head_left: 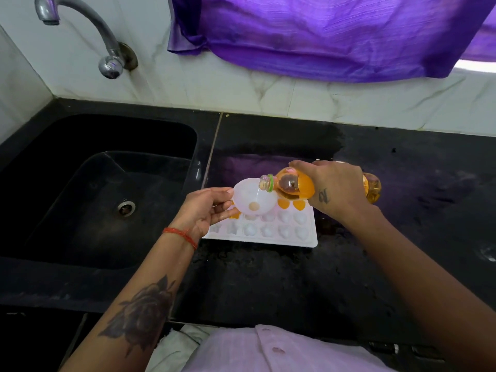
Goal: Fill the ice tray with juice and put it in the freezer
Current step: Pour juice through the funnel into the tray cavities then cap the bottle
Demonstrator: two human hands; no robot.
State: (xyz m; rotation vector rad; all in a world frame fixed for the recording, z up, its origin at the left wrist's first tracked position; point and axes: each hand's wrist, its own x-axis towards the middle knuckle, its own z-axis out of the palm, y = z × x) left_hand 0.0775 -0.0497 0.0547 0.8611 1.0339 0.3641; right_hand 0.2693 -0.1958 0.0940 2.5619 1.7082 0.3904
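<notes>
A white ice tray with heart-shaped cells lies on the black counter. A few cells in its far row hold orange juice; the nearer rows look white. My left hand grips a white funnel over the tray's far left part. My right hand holds a clear bottle of orange juice tipped almost flat, its open mouth resting at the funnel's rim. The hand hides the bottle's middle.
A black sink with a drain lies left of the tray, under a metal tap. The black counter stretches right and toward me. A purple cloth hangs on the tiled wall behind.
</notes>
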